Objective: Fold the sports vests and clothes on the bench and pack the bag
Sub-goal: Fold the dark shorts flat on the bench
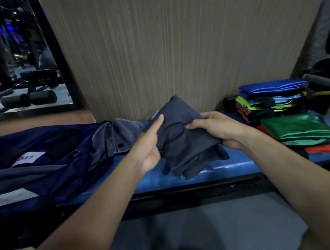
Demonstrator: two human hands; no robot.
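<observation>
A folded dark grey garment (183, 141) is held above the blue bench (224, 169), between both hands. My left hand (149, 146) grips its left edge, index finger stretched up along the cloth. My right hand (218, 129) grips its right side, fingers curled over the top. The navy bag (44, 165) lies on the bench's left end, with a crumpled grey shirt (113, 139) at its right side. A stack of folded shiny vests (269, 99) in blue, lime and pink stands at the right, and a green folded vest (298, 128) over red ones lies in front of it.
A wood-grain wall panel (173, 44) rises right behind the bench. A mirror (14, 58) at the left shows gym equipment. Dark gear with a grey handle (324, 81) sits at the far right. Grey floor lies below the bench's front edge.
</observation>
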